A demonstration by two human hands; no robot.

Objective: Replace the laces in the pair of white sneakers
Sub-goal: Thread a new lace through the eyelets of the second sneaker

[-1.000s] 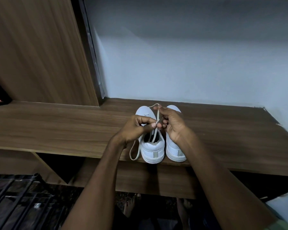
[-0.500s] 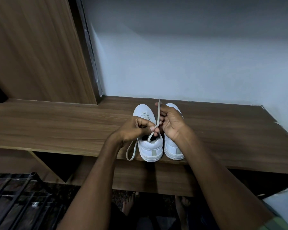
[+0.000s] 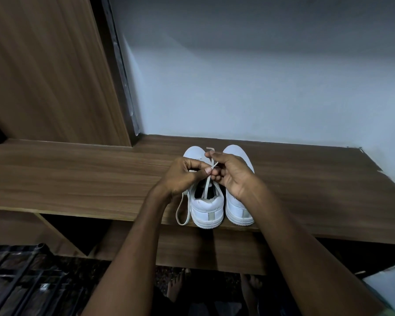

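We see a black wire rack (image 3: 21, 277) low at left, beside a wood-grain shelf (image 3: 78, 179). Our left hand (image 3: 180, 176) pinches a flat pale lace (image 3: 206, 185) over the smooth left sneaker (image 3: 206, 207); a loop hangs off the edge. Our right hand (image 3: 234, 174) pinches the lace above the right sneaker (image 3: 237, 208).
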